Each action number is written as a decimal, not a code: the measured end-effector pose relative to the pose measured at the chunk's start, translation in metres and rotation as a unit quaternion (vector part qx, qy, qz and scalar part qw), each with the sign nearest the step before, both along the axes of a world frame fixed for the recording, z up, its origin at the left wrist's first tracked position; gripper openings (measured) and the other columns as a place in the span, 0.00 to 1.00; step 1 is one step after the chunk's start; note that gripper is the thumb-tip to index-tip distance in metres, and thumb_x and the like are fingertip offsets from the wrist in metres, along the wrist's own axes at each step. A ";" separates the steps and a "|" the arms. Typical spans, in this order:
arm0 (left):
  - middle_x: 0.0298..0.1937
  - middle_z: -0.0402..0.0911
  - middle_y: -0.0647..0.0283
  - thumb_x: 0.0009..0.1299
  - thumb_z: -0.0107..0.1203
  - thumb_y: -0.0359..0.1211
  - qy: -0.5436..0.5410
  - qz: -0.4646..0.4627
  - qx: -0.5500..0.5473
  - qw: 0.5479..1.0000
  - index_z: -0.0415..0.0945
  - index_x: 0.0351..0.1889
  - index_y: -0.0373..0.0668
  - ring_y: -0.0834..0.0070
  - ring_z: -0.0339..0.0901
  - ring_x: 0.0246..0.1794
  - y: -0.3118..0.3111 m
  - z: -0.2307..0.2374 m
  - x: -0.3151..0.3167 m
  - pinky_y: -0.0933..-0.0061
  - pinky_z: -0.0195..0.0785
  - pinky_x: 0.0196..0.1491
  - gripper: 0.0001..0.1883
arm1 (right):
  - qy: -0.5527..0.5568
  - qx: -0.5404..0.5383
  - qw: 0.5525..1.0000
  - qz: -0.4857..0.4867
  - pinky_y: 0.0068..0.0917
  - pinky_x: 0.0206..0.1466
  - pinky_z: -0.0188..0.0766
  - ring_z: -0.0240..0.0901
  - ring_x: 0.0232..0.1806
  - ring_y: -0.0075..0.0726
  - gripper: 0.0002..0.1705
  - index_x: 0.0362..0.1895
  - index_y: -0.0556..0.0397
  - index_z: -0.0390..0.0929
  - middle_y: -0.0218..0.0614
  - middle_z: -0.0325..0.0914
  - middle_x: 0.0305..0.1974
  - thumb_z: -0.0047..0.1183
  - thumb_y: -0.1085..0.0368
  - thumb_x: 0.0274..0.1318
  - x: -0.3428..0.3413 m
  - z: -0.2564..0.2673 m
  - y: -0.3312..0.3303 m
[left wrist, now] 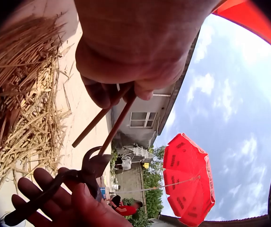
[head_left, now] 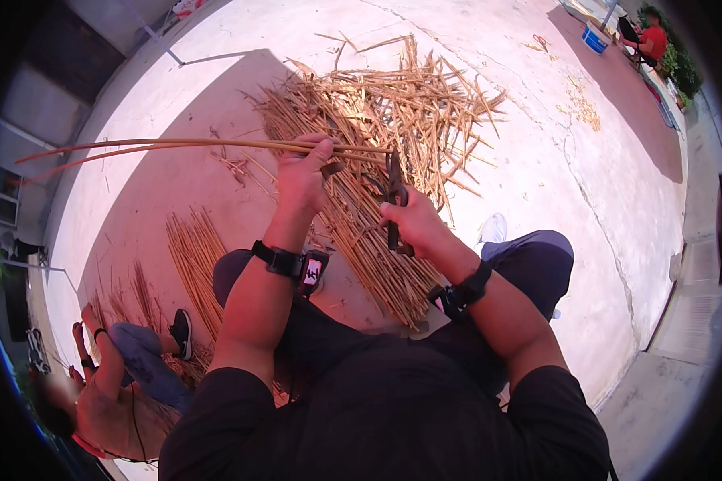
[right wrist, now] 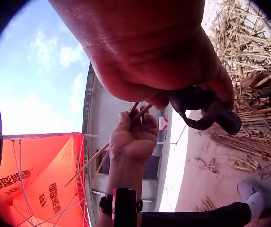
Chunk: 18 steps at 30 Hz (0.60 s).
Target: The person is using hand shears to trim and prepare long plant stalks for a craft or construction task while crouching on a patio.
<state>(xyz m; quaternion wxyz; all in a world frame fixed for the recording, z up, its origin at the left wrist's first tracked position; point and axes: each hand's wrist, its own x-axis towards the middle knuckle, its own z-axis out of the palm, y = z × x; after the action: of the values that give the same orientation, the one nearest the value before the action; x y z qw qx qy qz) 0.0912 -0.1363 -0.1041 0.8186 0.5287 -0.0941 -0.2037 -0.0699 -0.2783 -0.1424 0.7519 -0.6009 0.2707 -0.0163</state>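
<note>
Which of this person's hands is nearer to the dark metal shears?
Right. The right hand is on the shears, holding them; the left hand is off to their left, not touching them, gripping long stalks.

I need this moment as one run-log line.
left hand: holds two thin brown sticks | right hand: holds dark metal shears | nearby: heap of tan stalks

The right hand [right wrist: 168, 66] grips a tool [right wrist: 229, 122]; the left hand [right wrist: 134, 144] holds two sticks [right wrist: 87, 164]; behind is a red canopy [right wrist: 60, 161].
</note>
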 end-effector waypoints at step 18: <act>0.44 0.84 0.56 0.74 0.57 0.24 -0.002 -0.023 -0.041 0.999 0.77 0.46 0.39 0.65 0.84 0.45 -0.003 -0.004 -0.001 0.64 0.85 0.45 0.05 | 0.001 -0.002 1.000 0.003 0.29 0.32 0.74 0.76 0.30 0.29 0.10 0.47 0.55 0.71 0.31 0.73 0.31 0.55 0.68 0.66 0.001 0.006 -0.003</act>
<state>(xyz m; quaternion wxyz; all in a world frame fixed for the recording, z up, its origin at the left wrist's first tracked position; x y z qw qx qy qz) 0.0901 -0.1393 -0.1079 0.8346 0.4928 -0.1156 -0.2172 -0.0689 -0.2811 -0.1365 0.7507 -0.6030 0.2695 -0.0137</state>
